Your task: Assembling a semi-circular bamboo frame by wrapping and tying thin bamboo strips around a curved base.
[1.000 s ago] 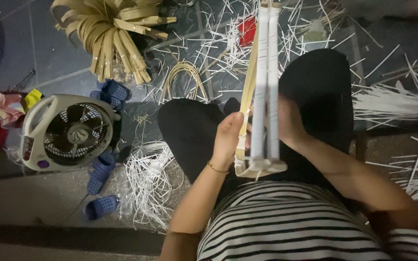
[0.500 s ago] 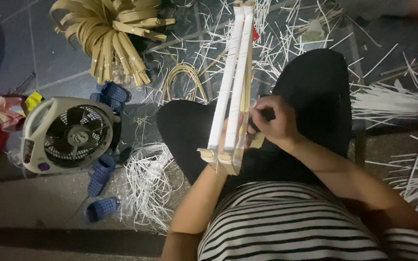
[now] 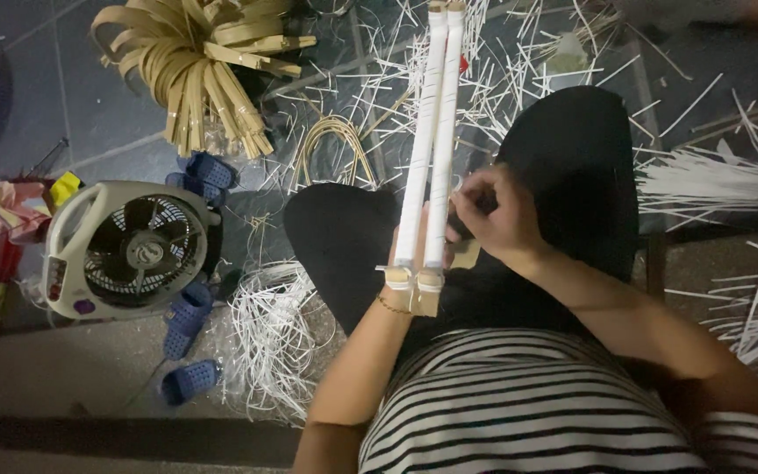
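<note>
While we sit over a floor littered with white strips (image 3: 326, 351), our left hand (image 3: 414, 254) supports a pair of long white-wrapped sticks (image 3: 432, 140) from behind — its fingers are hidden, so we cannot tell their grip. The sticks run from our lap up and away. Our right hand (image 3: 497, 219) is closed, pinching at the sticks' right side. A fan (image 3: 129, 250) sits to the left — beside blue sandals (image 3: 188, 316).
</note>
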